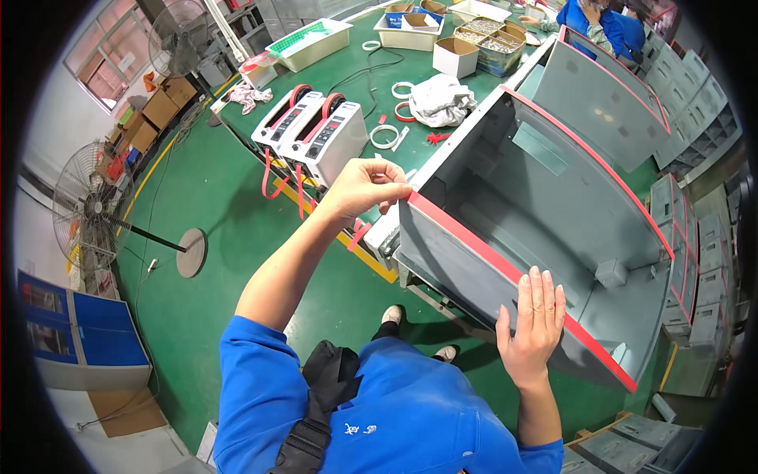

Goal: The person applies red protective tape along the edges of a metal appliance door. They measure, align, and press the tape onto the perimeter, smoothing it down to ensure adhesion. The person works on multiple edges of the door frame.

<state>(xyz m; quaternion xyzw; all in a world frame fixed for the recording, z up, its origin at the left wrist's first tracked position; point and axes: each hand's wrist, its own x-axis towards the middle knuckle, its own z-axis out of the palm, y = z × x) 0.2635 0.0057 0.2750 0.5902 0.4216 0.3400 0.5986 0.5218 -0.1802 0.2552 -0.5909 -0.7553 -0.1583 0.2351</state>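
Observation:
An open-topped grey box (537,201) lies in front of me, with red tape (474,236) along its near edge and its far rim. At the box's left corner, my left hand (363,188) pinches the end of the red tape between thumb and fingertips. My right hand (532,338) lies against the taped near edge, fingers stretched out and together, holding nothing. Inside the box, a small light-grey block (611,273) sits near the right end.
Two white tape dispensers (335,144) with red strips hanging out stand at the green table's (347,73) left edge. Tape rolls (384,137), a white cloth (439,101) and bins lie behind. Another grey box (594,103) stands beyond; a person in blue (620,31) sits farther back. A fan (96,207) stands left.

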